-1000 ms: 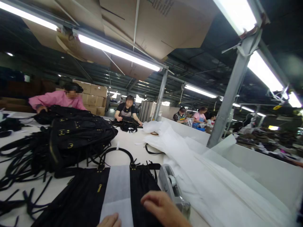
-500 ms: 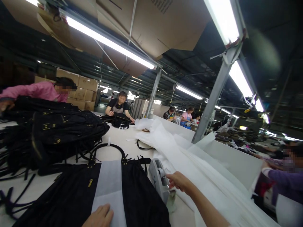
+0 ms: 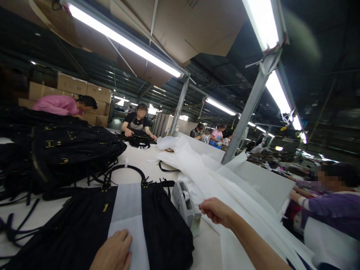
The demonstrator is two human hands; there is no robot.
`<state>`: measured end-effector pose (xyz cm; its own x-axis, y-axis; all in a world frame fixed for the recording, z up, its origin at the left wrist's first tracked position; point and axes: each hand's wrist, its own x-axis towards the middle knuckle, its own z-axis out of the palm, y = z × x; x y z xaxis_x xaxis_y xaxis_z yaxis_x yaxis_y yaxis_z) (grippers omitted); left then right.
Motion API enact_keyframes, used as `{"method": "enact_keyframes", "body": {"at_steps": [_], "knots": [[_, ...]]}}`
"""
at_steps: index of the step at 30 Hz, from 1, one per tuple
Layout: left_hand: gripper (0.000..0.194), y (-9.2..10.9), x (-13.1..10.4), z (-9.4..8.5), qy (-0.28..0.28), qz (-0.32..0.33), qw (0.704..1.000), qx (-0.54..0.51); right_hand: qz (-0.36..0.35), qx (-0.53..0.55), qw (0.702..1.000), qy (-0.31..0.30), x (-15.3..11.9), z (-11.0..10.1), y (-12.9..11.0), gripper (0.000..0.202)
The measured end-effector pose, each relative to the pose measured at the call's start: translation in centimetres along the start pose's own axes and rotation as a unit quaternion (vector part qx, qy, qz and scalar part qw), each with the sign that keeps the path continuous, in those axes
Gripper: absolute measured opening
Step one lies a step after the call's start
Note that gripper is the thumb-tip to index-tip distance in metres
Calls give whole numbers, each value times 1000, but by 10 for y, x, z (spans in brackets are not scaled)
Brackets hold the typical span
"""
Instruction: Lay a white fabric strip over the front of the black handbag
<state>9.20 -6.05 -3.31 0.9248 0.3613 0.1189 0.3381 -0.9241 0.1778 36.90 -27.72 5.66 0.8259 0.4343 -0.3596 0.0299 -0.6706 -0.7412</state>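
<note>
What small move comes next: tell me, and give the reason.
Probably bring the right hand to the white strip on the black bag: that hand looks pinched shut beside the tape dispenser, though I can't make out any tape, and the left hand rests on the strip.

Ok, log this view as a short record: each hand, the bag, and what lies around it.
Left hand: left hand resting on the white strip
Right hand: right hand raised beside the tape dispenser, fingers curled; whether they pinch tape is unclear
Bag: black bag, lying on the white table, white strip across its middle
Left of bag: heap of black bags
Right of dispenser: white sheeting
</note>
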Motion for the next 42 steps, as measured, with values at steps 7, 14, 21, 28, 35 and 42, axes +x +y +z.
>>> {"method": "enact_keyframes", "body": {"at_steps": [7,14,21,28,35,42], "knots": [[51,-9,2,34,9,12,1000,-4,12,-37,999,-3,-29,44,67,21],[53,-10,2,57,19,19,999,20,-94,105,953,-270,-46,105,-32,21],[62,-18,4,81,49,32,998,26,-164,67,963,-203,26,209,-62,8],[69,0,24,13,-81,-27,994,-69,-260,89,943,-189,57,219,-44,20],[63,7,33,-7,-109,-36,991,-71,-356,15,926,-125,49,221,-36,18],[58,9,34,-4,-112,-26,993,-39,-411,-75,906,70,62,231,-31,16]]}}
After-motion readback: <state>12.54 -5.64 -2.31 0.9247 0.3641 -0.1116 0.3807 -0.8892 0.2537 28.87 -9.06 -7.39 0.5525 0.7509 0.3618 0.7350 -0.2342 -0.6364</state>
